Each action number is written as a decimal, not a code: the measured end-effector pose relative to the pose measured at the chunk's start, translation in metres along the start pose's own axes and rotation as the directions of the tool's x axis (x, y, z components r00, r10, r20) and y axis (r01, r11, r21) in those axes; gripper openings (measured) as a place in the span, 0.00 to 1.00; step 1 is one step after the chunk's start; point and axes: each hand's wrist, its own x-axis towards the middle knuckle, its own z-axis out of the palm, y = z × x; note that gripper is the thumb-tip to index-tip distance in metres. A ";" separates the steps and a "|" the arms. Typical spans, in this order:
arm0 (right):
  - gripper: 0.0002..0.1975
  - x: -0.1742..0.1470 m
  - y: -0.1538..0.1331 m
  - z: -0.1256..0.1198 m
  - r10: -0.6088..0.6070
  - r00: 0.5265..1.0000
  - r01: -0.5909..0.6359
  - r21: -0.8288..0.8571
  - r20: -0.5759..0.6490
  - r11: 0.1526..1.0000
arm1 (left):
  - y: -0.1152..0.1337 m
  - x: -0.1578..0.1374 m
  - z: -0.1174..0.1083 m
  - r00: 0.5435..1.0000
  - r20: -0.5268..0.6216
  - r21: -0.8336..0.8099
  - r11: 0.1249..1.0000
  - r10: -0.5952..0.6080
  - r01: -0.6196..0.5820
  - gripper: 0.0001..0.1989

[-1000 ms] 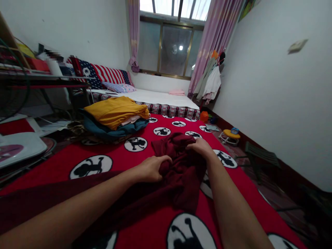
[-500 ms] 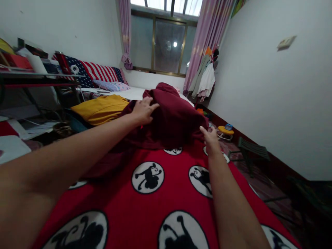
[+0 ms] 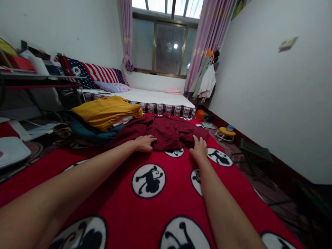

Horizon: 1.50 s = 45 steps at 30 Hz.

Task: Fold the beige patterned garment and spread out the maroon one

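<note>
Head view: a maroon garment (image 3: 168,129) lies spread and rumpled across the middle of the frame, on a red blanket (image 3: 116,207) printed with white circles that hold black figures. The person's left hand (image 3: 144,143), just left of centre, is opened out, its fingers resting on the garment's near edge. The right hand (image 3: 199,149), right of centre, is also open, fingers spread at the same near edge; whether its fingertips press the cloth cannot be told. Both forearms reach in from the lower corners. The garment's left end runs up to a clothes pile at centre left, where a mustard-yellow garment (image 3: 111,110) lies over a teal cloth (image 3: 88,131). Beyond, in the upper middle, stands a bed with a white top (image 3: 153,95), bearing a folded pink cloth (image 3: 172,91) and, toward its left end, a pale patterned pillow (image 3: 112,86). At the upper left, a surface (image 3: 77,77) carries a dark red flask (image 3: 64,64) among other items. On the right side of the frame, a yellow-topped stool (image 3: 225,131) stands near a dark folding stool (image 3: 255,151), and clothes (image 3: 207,82) hang beside the lilac curtain (image 3: 211,31).
</note>
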 end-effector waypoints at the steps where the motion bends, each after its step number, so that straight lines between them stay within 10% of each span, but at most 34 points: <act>1: 0.37 0.001 0.005 0.002 0.022 1.000 -0.022 0.003 0.000 1.000 | -0.002 -0.001 -0.001 1.000 0.014 -0.018 1.000 0.016 -0.015 0.35; 9: 0.11 0.012 0.034 0.011 0.018 0.977 0.048 0.300 -0.215 0.953 | -0.003 0.000 0.023 0.967 -0.255 0.104 0.994 0.010 0.017 0.24; 13: 0.14 0.019 0.037 -0.003 0.114 0.913 0.071 0.429 -0.391 0.901 | -0.002 0.001 0.017 0.940 -0.341 0.155 0.984 -0.026 0.083 0.20; 20: 0.12 0.040 0.040 -0.057 0.562 0.547 0.278 0.768 -0.620 0.577 | -0.012 -0.052 -0.069 0.818 -0.558 -0.124 0.989 -0.138 0.082 0.18; 23: 0.11 0.037 0.035 -0.085 0.608 0.419 0.338 0.737 -0.675 0.585 | -0.001 -0.097 -0.104 0.931 -0.356 -0.318 0.947 -0.084 -0.036 0.19; 26: 0.13 0.026 0.021 -0.113 0.522 0.370 0.425 0.640 -0.769 0.640 | 0.013 -0.135 -0.122 0.976 0.152 -0.443 0.893 0.159 -0.076 0.18; 30: 0.11 0.008 -0.012 -0.130 0.353 0.485 0.568 0.596 -0.800 0.567 | 0.009 -0.141 -0.100 0.880 0.408 -0.461 0.887 0.242 -0.030 0.22; 33: 0.07 0.001 -0.036 -0.117 0.208 0.743 0.509 0.738 -0.637 0.443 | -0.014 -0.120 -0.059 0.997 0.041 -0.260 0.964 0.063 -0.050 0.25; 35: 0.07 -0.004 -0.050 -0.100 0.013 0.916 0.357 0.828 -0.402 0.433 | -0.030 -0.105 -0.032 0.975 -0.215 -0.034 0.998 -0.062 0.056 0.30; 37: 0.10 -0.015 -0.065 -0.082 -0.249 0.958 0.250 0.832 -0.140 0.495 | -0.040 -0.096 -0.012 0.930 -0.339 0.113 0.975 -0.142 0.190 0.35; 41: 0.26 -0.061 -0.099 -0.056 -0.704 0.681 0.431 0.666 0.202 0.609 | -0.047 -0.097 0.002 0.919 -0.301 0.186 0.930 -0.253 0.317 0.32; 45: 0.45 -0.115 -0.128 -0.046 -0.810 0.374 0.759 0.353 0.452 0.547 | -0.057 -0.110 -0.010 0.915 -0.256 0.170 0.917 -0.311 0.360 0.25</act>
